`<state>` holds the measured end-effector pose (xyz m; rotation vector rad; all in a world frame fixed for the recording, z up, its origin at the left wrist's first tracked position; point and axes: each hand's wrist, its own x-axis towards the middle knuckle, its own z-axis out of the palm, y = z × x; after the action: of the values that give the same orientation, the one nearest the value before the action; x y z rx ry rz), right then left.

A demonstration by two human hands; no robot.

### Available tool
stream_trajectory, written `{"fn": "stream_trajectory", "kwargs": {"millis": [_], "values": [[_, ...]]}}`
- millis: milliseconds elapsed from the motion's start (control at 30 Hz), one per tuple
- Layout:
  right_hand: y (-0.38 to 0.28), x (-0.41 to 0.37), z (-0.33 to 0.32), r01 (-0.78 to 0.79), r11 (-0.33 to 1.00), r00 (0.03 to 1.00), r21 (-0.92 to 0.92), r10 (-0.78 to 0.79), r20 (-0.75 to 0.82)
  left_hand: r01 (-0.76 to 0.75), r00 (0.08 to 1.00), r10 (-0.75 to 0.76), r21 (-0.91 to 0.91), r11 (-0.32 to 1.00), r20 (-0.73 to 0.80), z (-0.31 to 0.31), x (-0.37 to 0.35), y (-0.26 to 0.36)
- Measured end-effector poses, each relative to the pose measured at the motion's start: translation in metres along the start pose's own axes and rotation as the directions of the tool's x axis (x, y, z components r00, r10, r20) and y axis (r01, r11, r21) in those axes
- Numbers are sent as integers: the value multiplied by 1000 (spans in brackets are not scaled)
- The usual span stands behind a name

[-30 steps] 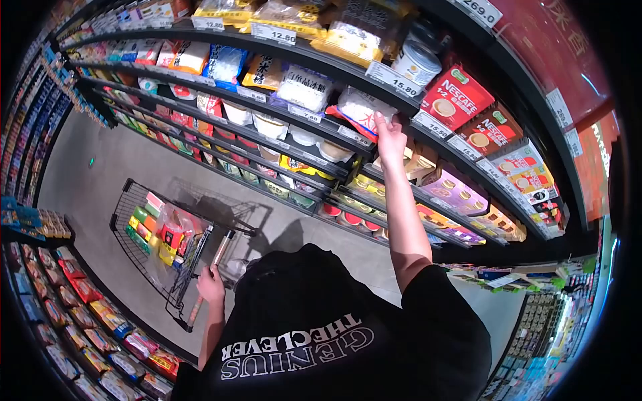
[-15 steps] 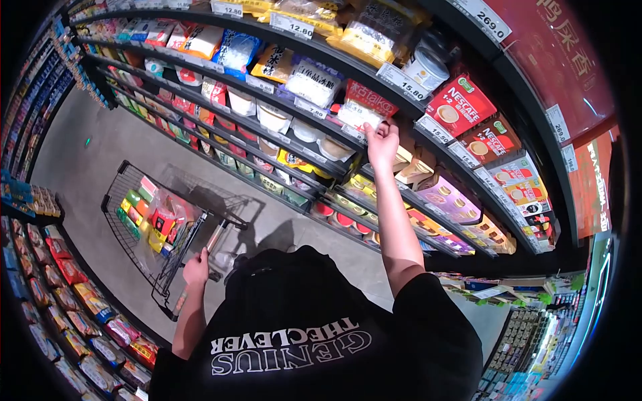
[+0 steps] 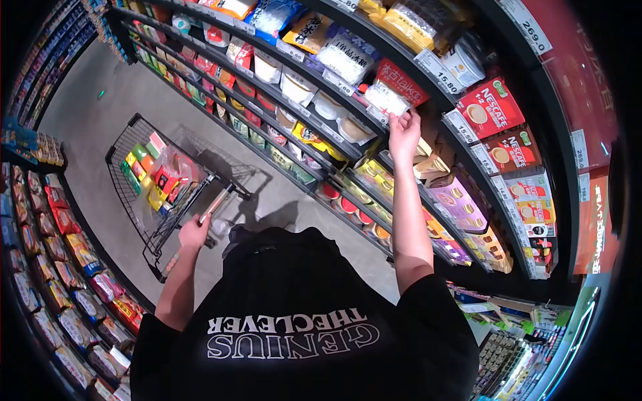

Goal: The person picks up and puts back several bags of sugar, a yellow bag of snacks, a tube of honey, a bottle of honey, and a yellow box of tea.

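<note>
My left hand (image 3: 192,232) is closed around the handle (image 3: 217,201) of a black wire shopping cart (image 3: 142,226). Bagged, colourful packages (image 3: 170,180) lie inside the cart. On the right, my right hand (image 3: 405,134) is raised to a shelf, its fingers loosely curled and a little apart. The fingertips are at the lower edge of a red and white taikoo bag (image 3: 388,99), beside the price label. Whether they touch the bag or only the shelf edge is hard to see. White bags with a purple top (image 3: 344,59) sit to its left.
Red NESCAFE boxes (image 3: 490,109) stand on the shelf to the right, with purple boxes (image 3: 457,202) lower down. A white tub (image 3: 463,65) is above. Another shelf of packaged snacks (image 3: 83,247) runs along the left. Grey floor (image 3: 80,134) lies between the shelves.
The view has shifted, so shelves appear further right and the cart higher. My right hand stays by the taikoo bag, its fingers a little less tightly curled. My left hand stays on the cart handle.
</note>
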<state>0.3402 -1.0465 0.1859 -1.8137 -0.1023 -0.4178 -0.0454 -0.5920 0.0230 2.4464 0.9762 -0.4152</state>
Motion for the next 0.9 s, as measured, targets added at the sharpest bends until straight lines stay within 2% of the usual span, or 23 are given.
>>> {"fn": "stream_trajectory", "kwargs": {"millis": [67,100,167,233,300,333,400,433,467,500,567,633,667,733,767,833,900], "values": [[-3,-6,4,12,1000,1000,16,-11,-7,-3,1000,3,4,1000,-9,1,0,2],[-3,-14,12,56,998,995,12,-55,-79,-16,1000,16,13,1000,-18,2,-1,-1],[-31,-45,26,260,924,939,-282,-309,-148,-13,999,14,22,1000,-45,10,2,-8],[-56,-85,48,363,818,893,-446,-442,-85,-3,998,3,16,1000,-55,12,0,-7],[-56,-121,77,496,766,858,-409,-504,95,7,998,-7,-3,1000,-55,11,-4,-4],[-62,-137,92,534,784,845,-317,-494,202,-5,998,5,-8,1000,-58,11,-5,-3],[-52,-174,129,506,856,820,-103,-441,365,3,998,-5,-37,999,-58,14,-6,-5],[-47,-190,143,402,913,762,-64,-296,576,22,999,-23,-27,999,-38,14,-7,-4],[-36,-209,156,359,930,650,-84,-184,737,22,1000,-22,-9,1000,-9,18,-4,-8],[-25,-224,172,419,901,510,114,-337,792,28,999,-29,-60,998,-20,14,-10,-3],[-23,-252,194,365,902,363,232,-367,857,49,999,-48,-84,995,6,16,-10,-2],[-34,-269,213,371,903,224,219,-315,922,46,998,-41,-148,988,36,18,-13,-1],[-29,-280,226,375,903,189,208,-294,937,61,998,-56,-155,986,38,19,-14,0],[-23,-298,247,489,840,87,235,-315,945,21,998,-31,-192,981,-51,23,-19,2],[-20,-304,255,537,805,23,252,-313,950,33,998,-43,-196,980,-46,25,-21,1],[-11,-316,271,579,760,-24,295,-346,938,-38,995,8,-298,954,-100,23,-26,3],[-2,-325,285,615,712,-74,339,-376,923,7,999,-21,-322,947,-41,24,-28,-2]]}}
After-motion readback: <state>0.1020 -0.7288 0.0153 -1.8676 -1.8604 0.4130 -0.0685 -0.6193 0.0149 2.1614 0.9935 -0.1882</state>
